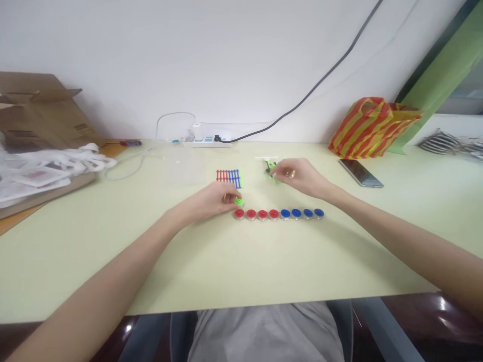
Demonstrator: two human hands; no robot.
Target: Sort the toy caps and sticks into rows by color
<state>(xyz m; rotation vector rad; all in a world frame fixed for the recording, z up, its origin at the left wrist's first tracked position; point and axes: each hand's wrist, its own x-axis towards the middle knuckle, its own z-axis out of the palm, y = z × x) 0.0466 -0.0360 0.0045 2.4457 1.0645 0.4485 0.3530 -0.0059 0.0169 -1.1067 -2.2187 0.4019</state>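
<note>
My left hand (222, 195) is closed in a pinch on a small round green-topped piece (239, 201), just behind the left end of a row. The row holds several red-topped pieces (262, 214) on the left and several blue-topped pieces (296, 213) on the right, all with clear sides. Farther back, my right hand (296, 176) has its fingers bent together at a small cluster of green and black parts (269, 168). Something small and shiny glints by those fingers; what they grip is unclear. Red, blue and green arrow-like sticks (228, 177) lie side by side behind my left hand.
A power strip (209, 141) with a black cable sits against the wall. At the left stand a cardboard box (41, 110) and white plastic bags (56, 168). A striped bag (370, 128) and a phone (361, 173) are at the right. A clear sheet-like thing lies back left.
</note>
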